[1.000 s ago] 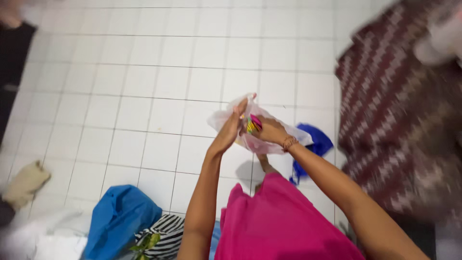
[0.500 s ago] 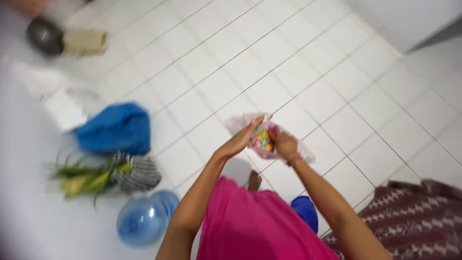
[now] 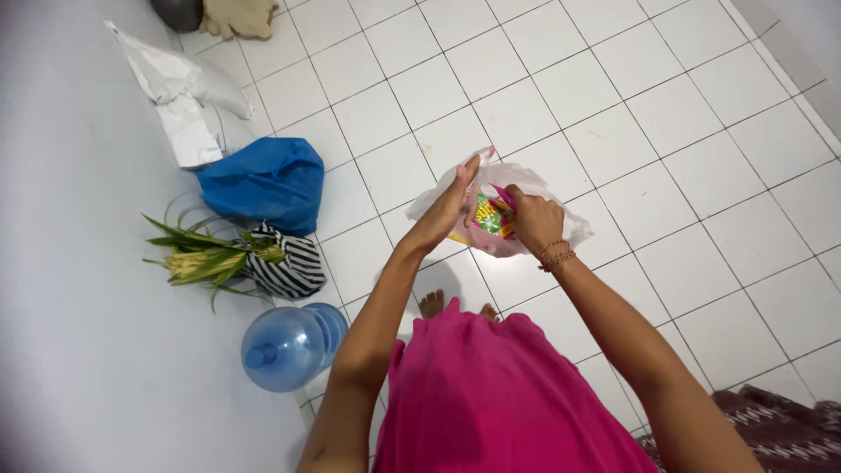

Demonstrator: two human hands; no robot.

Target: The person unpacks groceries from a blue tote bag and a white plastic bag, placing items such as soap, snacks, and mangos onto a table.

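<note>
I stand on a white tiled floor and hold a thin white plastic bag [image 3: 561,223] at chest height. My left hand [image 3: 447,206] grips the bag's left edge and holds it up. My right hand [image 3: 533,221], with a bead bracelet at the wrist, is pushed into the bag's mouth and closes on a colourful packet [image 3: 489,217], yellow, green and pink, that sits inside. My pink shirt fills the lower middle of the view, and my bare toes show just above it.
Along the white wall at left lie a blue plastic bag [image 3: 263,182], a striped black-and-white bag with green leaves [image 3: 229,259], a blue water jug [image 3: 285,346] on its side and white sacks [image 3: 180,83]. A patterned maroon mat [image 3: 788,429] lies at bottom right.
The view has swung round, so the wall-side bags and jug now lie at left and the mat has dropped to the corner. My hands stay on the bag; the right hand has gone deeper in.
</note>
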